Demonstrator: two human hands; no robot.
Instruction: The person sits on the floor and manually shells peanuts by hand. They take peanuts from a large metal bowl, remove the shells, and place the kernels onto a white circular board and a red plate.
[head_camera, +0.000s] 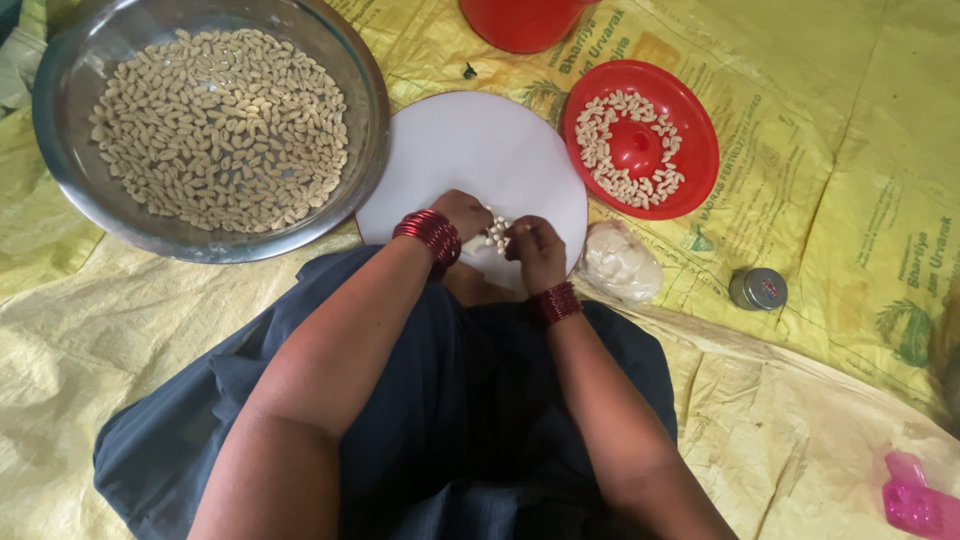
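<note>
Both hands, L (462, 213) & R (534, 248), fingers curled, pinching small pale pieces (497, 234) at near edge of white round board (470, 150). Dough lump (622, 262) just beside board's R edge. Steel bowl (60, 80) w/ shaped pieces far L; red lid (700, 150) far R.

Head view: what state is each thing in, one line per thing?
Steel bowl: upright, holding many pale pieces.
Red lid: lying inside-up, pale pieces ringed around its centre.
White round board: flat, mostly bare.
Left hand: fingers curled on small white pieces.
Right hand: pinching the same pieces.
Dough lump: wrapped in clear plastic.
Small tin: closed.
</note>
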